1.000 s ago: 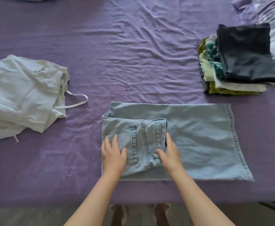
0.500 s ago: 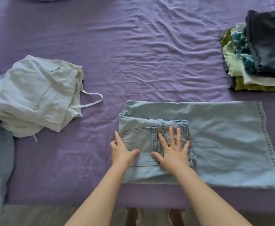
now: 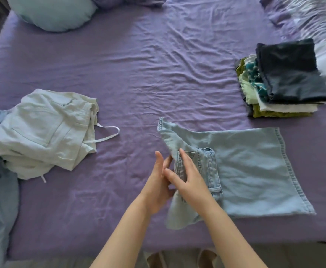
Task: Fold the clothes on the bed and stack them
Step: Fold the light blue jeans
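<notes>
Both bare forearms reach in from 6 o'clock and converge near the lower middle. The left hand [image 3: 158, 182] stands edge-up, palm turned toward 3 o'clock, fingers fairly straight and pointing to 12 o'clock. The right hand [image 3: 189, 180] lies just beside it at 3 o'clock, palm down, fingers extended toward 11 o'clock, thumb spread toward the left palm. Whether either grip pinches anything cannot be told.

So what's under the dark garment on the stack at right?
Under the dark garment lie folded layers: teal-patterned, pale green, white, olive at the bottom. Only their edges show; the rest is covered.
</notes>
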The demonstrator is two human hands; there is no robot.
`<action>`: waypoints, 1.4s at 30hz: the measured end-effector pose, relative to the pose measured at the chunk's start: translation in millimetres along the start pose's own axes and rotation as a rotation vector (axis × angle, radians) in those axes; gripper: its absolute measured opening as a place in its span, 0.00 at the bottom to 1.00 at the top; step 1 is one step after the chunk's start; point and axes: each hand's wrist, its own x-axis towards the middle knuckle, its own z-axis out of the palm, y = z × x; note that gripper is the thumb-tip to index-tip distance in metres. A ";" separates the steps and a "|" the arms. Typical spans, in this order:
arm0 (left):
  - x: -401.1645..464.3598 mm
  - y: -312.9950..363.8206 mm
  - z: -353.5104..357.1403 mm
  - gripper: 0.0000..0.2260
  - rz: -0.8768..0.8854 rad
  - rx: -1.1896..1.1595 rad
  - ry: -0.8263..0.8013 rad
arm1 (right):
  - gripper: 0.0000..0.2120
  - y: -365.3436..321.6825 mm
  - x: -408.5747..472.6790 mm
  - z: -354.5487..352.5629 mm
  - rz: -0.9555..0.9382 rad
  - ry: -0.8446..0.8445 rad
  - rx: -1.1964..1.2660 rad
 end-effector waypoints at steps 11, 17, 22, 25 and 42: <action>38.4 -12.2 159.1 0.19 0.037 0.385 -0.133 | 0.30 27.7 -21.7 -176.8 0.113 0.402 -0.230; 79.4 -65.7 184.9 0.20 0.284 1.071 0.070 | 0.28 80.7 -9.0 -244.9 0.218 0.436 -0.298; 108.4 -101.9 171.0 0.24 0.210 1.308 0.224 | 0.30 131.2 9.0 -268.7 0.325 0.393 -0.267; 118.4 -111.7 159.9 0.30 0.096 1.301 0.392 | 0.29 160.0 16.9 -274.5 0.380 0.371 -0.309; 135.7 -86.0 131.9 0.15 -0.239 0.264 0.554 | 0.17 182.5 35.6 -280.8 0.594 0.418 -0.192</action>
